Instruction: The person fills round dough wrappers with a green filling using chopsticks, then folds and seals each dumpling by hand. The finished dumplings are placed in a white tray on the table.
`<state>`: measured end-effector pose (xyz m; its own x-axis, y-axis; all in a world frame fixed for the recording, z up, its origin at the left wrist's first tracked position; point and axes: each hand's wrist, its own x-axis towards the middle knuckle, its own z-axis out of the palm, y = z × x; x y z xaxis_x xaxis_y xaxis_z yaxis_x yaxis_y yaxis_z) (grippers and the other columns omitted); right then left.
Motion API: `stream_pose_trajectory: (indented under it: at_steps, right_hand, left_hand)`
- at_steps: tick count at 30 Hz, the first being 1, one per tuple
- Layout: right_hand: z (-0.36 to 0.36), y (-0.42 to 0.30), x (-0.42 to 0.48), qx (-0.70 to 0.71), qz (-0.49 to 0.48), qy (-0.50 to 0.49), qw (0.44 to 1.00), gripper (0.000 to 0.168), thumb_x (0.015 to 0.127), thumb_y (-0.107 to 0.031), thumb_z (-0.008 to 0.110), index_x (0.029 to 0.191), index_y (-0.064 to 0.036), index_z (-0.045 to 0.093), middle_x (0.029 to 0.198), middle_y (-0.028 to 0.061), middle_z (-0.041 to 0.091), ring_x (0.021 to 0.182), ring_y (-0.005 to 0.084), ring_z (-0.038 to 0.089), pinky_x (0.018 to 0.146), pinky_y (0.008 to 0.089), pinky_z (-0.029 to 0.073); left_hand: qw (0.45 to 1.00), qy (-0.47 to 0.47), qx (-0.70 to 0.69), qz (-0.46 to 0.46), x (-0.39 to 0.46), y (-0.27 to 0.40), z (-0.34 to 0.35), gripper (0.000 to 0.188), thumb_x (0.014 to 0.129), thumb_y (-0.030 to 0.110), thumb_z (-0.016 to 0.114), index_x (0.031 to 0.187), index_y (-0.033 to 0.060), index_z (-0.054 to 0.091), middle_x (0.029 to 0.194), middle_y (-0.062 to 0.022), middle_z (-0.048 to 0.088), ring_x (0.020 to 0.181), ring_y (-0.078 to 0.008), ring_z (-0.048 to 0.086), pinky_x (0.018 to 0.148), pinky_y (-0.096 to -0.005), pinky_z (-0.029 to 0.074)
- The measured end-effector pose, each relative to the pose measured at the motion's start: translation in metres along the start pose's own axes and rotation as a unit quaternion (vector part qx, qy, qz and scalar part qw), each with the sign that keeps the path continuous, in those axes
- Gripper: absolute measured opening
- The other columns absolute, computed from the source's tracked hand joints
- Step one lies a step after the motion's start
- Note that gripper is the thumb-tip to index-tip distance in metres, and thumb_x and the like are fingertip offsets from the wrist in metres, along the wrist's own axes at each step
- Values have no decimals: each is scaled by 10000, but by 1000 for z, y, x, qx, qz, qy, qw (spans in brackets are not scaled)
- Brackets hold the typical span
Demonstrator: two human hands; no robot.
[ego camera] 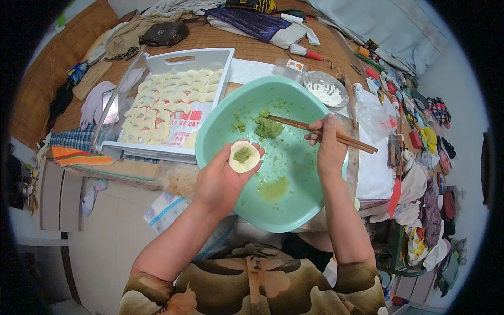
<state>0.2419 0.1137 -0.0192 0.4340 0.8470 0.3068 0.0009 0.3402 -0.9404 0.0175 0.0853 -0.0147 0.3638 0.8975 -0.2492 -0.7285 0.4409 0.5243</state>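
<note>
On the fingers of my left hand [220,181] lies a round dough wrapper [252,166], with a dab of green filling [242,154] at its middle. My right hand [329,145] grips a pair of wooden chopsticks [354,144], whose tips touch a lump of green filling [268,126]. That lump rests in a large mint-green plastic basin [299,177] in front of me. Some greenish liquid [273,189] pools in the basin's near part. The left hand is over the basin's left rim. Rows of folded dumplings [157,118] fill much of a white plastic drawer [147,151] to the left.
A clear bowl with white flour [325,88] stands beyond the basin at the right. A red-handled brush [307,52] lies farther back. Left of the drawer is a phone [110,106] on cloth. Clothes and small items crowd the right side [417,130].
</note>
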Motion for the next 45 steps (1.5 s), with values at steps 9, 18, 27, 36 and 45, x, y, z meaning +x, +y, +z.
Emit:
stream_pose_trajectory:
  at_steps: [9,18,27,36,45]
  right_hand:
    - [-7,7,1,-31,46,19,998,459,981,-399,503,785,3,610,680,52,578,542,101,509,546,261,492]
    - [-1,8,4,-17,74,45,996,468,975,-410,510,780,7,595,653,55,558,528,106,506,533,257,489]
    - [-3,12,6,-44,84,48,994,487,978,-423,493,788,11,606,625,48,533,523,111,504,533,265,486]
    - [-19,4,4,12,82,58,995,505,973,-477,473,780,-23,584,605,34,514,506,113,495,550,275,499]
    - [-12,-44,-25,101,215,-13,971,466,979,-478,457,760,-72,531,532,-1,413,448,103,405,531,308,513]
  left_hand:
    - [1000,-18,-24,-8,7,-5,-5,415,1035,255,312,1271,-75,401,1293,-237,471,1229,-373,476,1046,-458,411]
    - [1000,-15,-10,-11,5,-3,-3,414,1038,266,294,1258,-63,415,1279,-230,489,1235,-359,476,1039,-452,410]
    - [1000,-8,-1,-9,8,-3,-3,412,1036,261,294,1259,-66,410,1265,-233,500,1214,-358,492,1046,-461,399]
    - [1000,-4,-11,-10,10,-3,-3,417,1040,258,270,1273,-64,397,1290,-225,481,1228,-347,477,1057,-453,386]
    - [999,-31,10,28,14,-6,0,416,1045,274,262,1264,-46,413,1265,-215,502,1214,-332,494,1043,-442,401]
